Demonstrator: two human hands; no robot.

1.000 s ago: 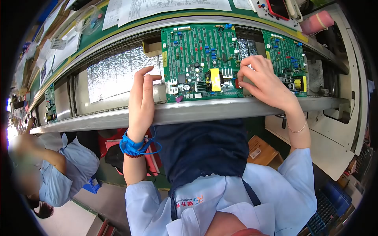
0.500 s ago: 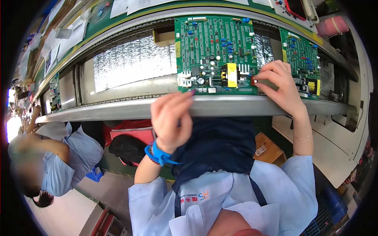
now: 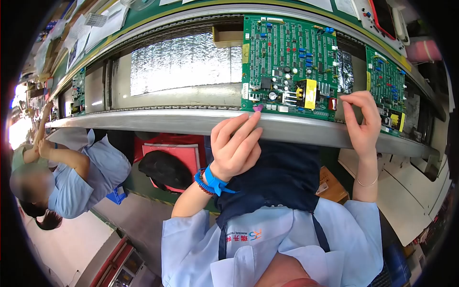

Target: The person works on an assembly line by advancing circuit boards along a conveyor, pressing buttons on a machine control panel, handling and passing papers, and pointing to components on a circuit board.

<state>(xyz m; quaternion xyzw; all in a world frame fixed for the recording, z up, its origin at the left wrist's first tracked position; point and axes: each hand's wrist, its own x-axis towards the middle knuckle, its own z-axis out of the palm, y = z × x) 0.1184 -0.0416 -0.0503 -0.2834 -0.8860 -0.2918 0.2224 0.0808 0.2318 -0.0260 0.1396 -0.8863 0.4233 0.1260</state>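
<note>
A large green circuit board (image 3: 287, 62) lies across the metal rails, with a yellow-wrapped transformer (image 3: 310, 94) near its front edge. My left hand (image 3: 235, 146) is at the front rail, one fingertip on or just beside a small purple piece (image 3: 258, 108) at the board's front left corner; its fingers are apart and hold nothing. To the right of the board, my right hand (image 3: 366, 122) hovers over the gap between two boards, thumb and fingers spread with nothing between them. A red component (image 3: 332, 104) stands at the board's front right corner, just left of that hand.
A second green board (image 3: 386, 83) is on the rails at the right, another (image 3: 78, 93) far left. The front metal rail (image 3: 191, 122) runs before me. Silvery sheet (image 3: 186, 69) and a cardboard box (image 3: 227, 36) lie between the rails. A co-worker (image 3: 71, 177) is at the left.
My left hand has moved from beside the board to the purple piece at its front corner. My right hand has drawn away from the red component, fingers parting. The view has shifted.
</note>
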